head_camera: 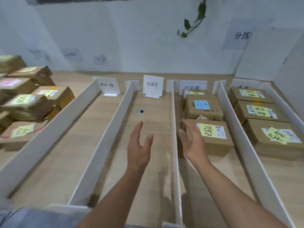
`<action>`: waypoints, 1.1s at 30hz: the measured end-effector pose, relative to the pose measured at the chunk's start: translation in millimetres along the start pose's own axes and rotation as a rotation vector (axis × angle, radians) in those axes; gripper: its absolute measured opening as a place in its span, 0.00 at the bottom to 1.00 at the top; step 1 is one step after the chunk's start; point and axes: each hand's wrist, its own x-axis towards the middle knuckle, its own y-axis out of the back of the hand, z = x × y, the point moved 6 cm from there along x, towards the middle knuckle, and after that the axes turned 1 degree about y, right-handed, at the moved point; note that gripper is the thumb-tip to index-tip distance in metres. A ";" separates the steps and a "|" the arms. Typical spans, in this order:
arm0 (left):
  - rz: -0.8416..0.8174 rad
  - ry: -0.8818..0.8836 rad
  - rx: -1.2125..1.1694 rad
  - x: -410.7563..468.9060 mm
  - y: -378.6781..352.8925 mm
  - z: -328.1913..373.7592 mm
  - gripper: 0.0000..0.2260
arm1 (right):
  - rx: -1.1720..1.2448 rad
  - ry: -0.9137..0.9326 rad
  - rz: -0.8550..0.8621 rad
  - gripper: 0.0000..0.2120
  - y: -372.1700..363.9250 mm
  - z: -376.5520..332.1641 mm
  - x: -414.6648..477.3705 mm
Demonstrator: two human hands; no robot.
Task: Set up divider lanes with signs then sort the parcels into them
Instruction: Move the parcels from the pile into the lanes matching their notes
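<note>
White divider boards (pixel 174 129) split the wooden table into lanes, each with a small white sign at its far end, such as the middle sign (pixel 153 86). My left hand (pixel 139 145) hovers open over the second lane, holding nothing. My right hand (pixel 191 142) is open with straight fingers beside a cardboard parcel with a yellow note (pixel 213 137) in the third lane; whether it touches the parcel I cannot tell. More parcels (pixel 204 106) lie behind it. The rightmost lane holds three labelled parcels (pixel 258 111).
A stack of several unsorted parcels (pixel 28 99) sits at the left of the table, outside the lanes. A small dark cable hole (pixel 141 111) is in the second lane. A white wall with a paper notice (pixel 240 36) and a hanging plant stands behind.
</note>
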 end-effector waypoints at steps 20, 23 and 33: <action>0.587 0.172 0.063 -69.0 456.5 -92.7 0.24 | 0.219 0.201 -0.517 0.17 -380.6 -246.9 -143.3; 0.597 0.210 0.090 -56.1 493.3 -111.2 0.25 | 0.229 0.184 -0.556 0.17 -430.5 -266.6 -141.5; 0.629 0.258 0.160 48.1 607.2 -164.4 0.25 | 0.280 0.117 -0.576 0.19 -595.6 -319.3 -87.6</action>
